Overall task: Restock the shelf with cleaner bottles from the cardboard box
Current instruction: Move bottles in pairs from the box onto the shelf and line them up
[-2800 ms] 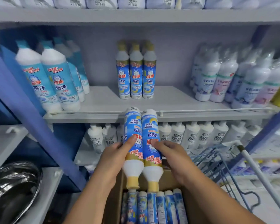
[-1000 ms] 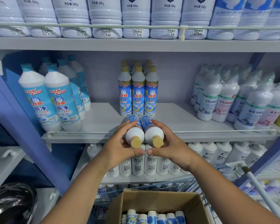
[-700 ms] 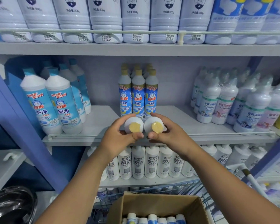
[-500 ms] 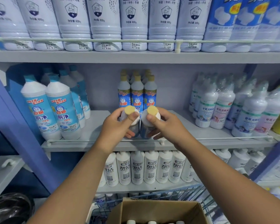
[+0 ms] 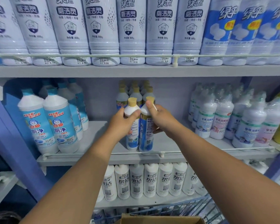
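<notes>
With each hand gripping a yellow-capped cleaner bottle just behind the shelf rail, your careless release could topple them over it.

Bare forearms, no sleeves, two hands
</notes>
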Demonstrator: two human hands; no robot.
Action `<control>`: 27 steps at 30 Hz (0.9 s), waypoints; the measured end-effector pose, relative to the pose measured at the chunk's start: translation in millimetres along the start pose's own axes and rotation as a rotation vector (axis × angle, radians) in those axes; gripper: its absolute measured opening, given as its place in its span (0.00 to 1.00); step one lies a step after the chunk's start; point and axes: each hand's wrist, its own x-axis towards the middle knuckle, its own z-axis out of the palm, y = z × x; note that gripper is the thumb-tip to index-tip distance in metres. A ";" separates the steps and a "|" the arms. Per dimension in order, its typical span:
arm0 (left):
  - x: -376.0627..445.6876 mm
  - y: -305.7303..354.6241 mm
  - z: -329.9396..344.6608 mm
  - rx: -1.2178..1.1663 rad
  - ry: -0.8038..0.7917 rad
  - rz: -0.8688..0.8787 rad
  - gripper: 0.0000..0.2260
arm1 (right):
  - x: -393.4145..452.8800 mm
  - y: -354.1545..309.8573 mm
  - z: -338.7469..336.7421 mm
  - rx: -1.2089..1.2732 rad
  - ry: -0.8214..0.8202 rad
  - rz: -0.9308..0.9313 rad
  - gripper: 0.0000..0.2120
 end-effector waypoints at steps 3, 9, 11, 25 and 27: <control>4.0 -20.0 4.7 0.004 0.002 0.013 0.18 | 4.5 13.1 5.8 0.075 -0.017 0.010 0.26; -1.7 -58.7 12.6 0.120 -0.043 0.012 0.23 | 2.1 65.5 31.8 -0.019 0.060 -0.133 0.19; -2.4 -60.2 15.2 0.136 -0.013 0.027 0.22 | -0.8 82.9 38.7 -0.137 0.072 -0.086 0.27; 1.1 -114.0 16.3 0.129 0.057 0.022 0.29 | 8.0 107.3 64.6 -0.142 0.096 -0.125 0.23; -2.7 -119.2 9.4 0.162 -0.016 -0.003 0.25 | 8.3 106.8 68.3 -0.080 0.099 -0.087 0.27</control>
